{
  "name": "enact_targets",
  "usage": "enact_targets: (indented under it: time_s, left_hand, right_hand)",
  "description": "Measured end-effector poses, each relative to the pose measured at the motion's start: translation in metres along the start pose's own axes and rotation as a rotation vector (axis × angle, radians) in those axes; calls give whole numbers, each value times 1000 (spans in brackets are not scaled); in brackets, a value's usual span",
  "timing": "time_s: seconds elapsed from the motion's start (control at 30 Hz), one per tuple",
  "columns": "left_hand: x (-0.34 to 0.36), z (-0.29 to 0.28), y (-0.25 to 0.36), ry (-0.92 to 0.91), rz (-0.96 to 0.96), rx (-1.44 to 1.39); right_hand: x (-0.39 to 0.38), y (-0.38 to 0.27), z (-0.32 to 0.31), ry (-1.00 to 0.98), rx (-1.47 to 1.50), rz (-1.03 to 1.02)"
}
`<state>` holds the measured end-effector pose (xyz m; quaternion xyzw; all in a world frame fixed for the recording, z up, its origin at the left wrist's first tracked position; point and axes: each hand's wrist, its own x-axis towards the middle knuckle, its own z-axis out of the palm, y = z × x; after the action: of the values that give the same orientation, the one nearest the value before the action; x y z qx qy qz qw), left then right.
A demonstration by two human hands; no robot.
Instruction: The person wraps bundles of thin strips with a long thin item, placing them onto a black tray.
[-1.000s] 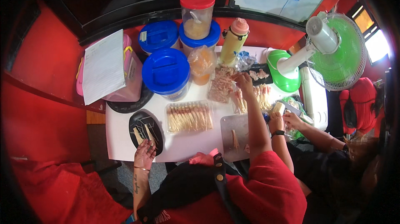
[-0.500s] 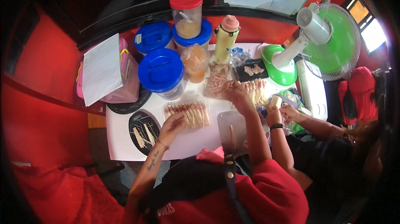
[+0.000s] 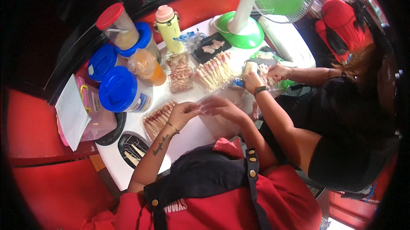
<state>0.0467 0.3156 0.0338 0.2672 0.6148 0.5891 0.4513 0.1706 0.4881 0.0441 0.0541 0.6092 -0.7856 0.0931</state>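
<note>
Red wall (image 3: 32, 123) left of the white table (image 3: 115, 166). Along the table's left end, a paper sheet (image 3: 73, 112) against a pink box (image 3: 102, 116), blue-lidded tubs (image 3: 118, 88) and a black plate (image 3: 124, 142). Near the table's middle, a row of meat rolls (image 3: 158, 116), then, above the surface, left hand (image 3: 185, 112) with fingers drawn together, tips touching or nearly touching the blurred, bent-fingered right hand (image 3: 223, 107); cannot tell whether gripping anything. Toward the table's far right, a green-and-white fan (image 3: 242, 35); at its right side, a co-worker (image 3: 282, 110).
</note>
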Motion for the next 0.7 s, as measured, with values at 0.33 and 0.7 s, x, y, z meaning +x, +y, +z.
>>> enact_targets:
  time_s: [0.33,0.7]
  left_hand:
    - [-19,-15,-20,127,69,181]
    - [-70,-50,-19,209,0,228]
  right_hand:
    - [-7,152,8,959,-1328,-79]
    - [0,158,29,1000,-1658,73]
